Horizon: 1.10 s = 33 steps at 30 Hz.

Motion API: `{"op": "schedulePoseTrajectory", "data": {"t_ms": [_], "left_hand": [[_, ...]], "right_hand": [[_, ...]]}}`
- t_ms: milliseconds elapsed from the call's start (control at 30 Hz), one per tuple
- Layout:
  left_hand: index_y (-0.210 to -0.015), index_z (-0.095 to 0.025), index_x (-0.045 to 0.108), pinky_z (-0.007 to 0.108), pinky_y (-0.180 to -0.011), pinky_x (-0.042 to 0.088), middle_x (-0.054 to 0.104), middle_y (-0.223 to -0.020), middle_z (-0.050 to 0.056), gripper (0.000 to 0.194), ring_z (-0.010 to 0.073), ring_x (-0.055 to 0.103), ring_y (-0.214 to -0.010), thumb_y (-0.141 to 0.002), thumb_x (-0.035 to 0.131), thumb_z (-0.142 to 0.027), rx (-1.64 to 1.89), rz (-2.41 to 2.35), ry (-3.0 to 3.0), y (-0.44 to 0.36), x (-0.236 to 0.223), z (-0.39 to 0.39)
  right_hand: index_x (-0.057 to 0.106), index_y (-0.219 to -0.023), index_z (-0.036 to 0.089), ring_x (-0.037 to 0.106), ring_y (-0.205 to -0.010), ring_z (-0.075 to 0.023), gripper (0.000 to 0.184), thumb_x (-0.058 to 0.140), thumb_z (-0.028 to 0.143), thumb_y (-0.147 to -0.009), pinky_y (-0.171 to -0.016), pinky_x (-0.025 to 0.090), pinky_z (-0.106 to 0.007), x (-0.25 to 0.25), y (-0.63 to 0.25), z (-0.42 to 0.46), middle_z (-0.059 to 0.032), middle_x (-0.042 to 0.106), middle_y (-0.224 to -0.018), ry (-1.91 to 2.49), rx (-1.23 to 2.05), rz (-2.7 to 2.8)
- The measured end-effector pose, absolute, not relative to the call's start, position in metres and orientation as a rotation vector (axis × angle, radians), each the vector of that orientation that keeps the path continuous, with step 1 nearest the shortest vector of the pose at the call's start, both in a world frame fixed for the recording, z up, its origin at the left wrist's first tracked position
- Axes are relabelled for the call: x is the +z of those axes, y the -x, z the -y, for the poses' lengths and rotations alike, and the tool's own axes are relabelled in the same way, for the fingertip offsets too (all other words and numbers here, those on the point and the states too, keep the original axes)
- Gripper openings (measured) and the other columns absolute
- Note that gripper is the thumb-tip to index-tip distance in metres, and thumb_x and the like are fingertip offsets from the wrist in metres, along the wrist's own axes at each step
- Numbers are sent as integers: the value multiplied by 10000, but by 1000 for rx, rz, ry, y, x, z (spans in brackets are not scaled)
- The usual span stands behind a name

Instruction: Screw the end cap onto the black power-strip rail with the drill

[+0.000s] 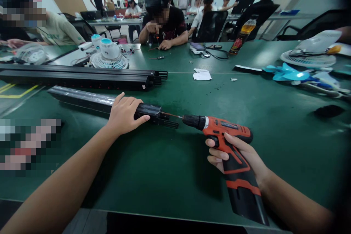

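Note:
My left hand (124,113) is closed over a long black rectangular bar (85,98) that lies on the green table. Its right end carries several thin black prongs (169,123). In my right hand (219,151) is an orange and black cordless drill (227,129), held by its grip with a finger near the trigger. From the drill's chuck a long thin bit (172,115) points left to the bar's end. How deep its tip sits there is hard to tell.
More black bars (74,79) lie side by side behind mine. Fan parts (109,56), a paper scrap (202,74), blue fan blades (287,72) and a drink bottle (242,36) are farther back. Across the table (164,182) a person (164,22) works with a screwdriver-like tool.

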<state>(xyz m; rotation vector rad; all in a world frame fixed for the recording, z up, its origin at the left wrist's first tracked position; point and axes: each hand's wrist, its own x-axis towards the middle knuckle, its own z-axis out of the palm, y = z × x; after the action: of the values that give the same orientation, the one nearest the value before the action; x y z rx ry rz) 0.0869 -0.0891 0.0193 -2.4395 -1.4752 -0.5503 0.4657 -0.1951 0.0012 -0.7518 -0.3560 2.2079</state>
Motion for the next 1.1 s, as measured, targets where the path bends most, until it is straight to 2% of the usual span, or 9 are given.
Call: {"op": "schedulePoseTrajectory", "data": {"t_ms": [300, 733, 900, 1100], "left_hand": [[-1185, -176, 698, 603, -1225, 306, 740, -1114, 130, 622, 338, 669, -1070, -931, 485, -702, -558, 1462, 2434, -87, 19, 89], [-1186, -200, 688, 591, -1226, 302, 737, -1131, 118, 607, 329, 663, -1092, -930, 483, -711, -536, 1481, 2427, -87, 19, 89], [-1187, -171, 695, 590, -1213, 320, 740, -1130, 138, 652, 346, 661, -1101, -929, 466, -725, -536, 1477, 2436, -87, 20, 89], [-1198, -180, 698, 599, -1210, 320, 738, -1138, 141, 639, 355, 654, -1108, -918, 485, -713, -555, 1486, 2446, -87, 19, 89]], "right_hand": [[745, -970, 84, 367, -570, -80, 330, 800, 384, -845, -619, 458, -192, 5, -463, 196, 14, 513, -616, 758, 2170, 337], [747, -1150, 55, 589, -623, -116, 463, 821, 398, -849, -529, 489, -163, -1, -473, 195, -32, 641, -635, 738, 2268, 314], [732, -1226, 103, 638, -695, -132, 464, 839, 326, -832, -570, 543, -177, 5, -472, 196, -46, 702, -745, 787, 2231, 285], [747, -1200, 112, 650, -694, -131, 451, 849, 349, -830, -586, 554, -170, 8, -472, 195, -36, 707, -719, 766, 2262, 292]]}}
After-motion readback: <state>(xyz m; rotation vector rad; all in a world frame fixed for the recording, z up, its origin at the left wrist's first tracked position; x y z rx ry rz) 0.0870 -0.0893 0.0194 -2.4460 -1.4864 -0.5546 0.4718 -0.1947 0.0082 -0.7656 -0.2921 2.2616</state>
